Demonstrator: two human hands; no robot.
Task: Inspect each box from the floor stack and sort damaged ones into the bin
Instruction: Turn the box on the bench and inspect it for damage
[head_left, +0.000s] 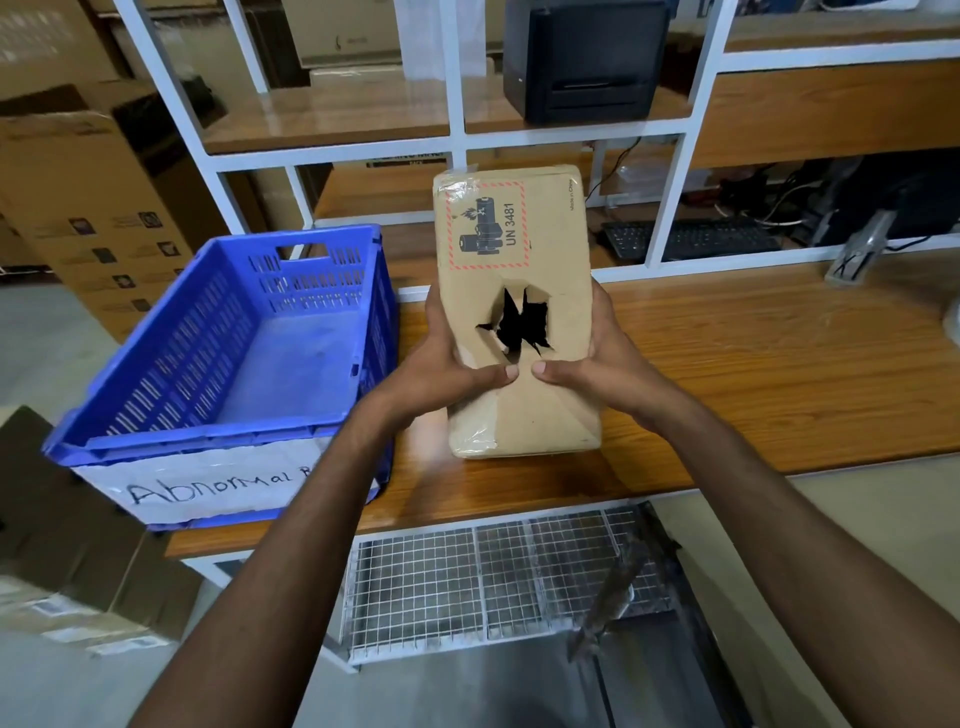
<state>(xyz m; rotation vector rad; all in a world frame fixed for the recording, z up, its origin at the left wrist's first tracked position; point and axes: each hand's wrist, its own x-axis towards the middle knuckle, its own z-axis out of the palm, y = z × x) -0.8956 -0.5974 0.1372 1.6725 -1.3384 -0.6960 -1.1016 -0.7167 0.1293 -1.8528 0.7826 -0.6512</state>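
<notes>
A brown cardboard box (550, 249) with a red-bordered UN 3481 battery label is held up over the wooden table, its broad face toward me. A jagged black hole is torn through the middle of that face. My left hand (447, 369) grips the box's left side, thumb across the front below the hole. My right hand (597, 369) grips its right side the same way. The blue plastic bin (156, 374), labelled "Abnormal", stands at the left end of the table with nothing inside.
The wooden table (779, 374) runs to the right. Behind it, a white shelf frame holds a black printer (582, 57) and a keyboard (691, 239). Cardboard cartons (67, 545) sit on the floor at the left. A wire mesh rack (493, 571) lies under the table.
</notes>
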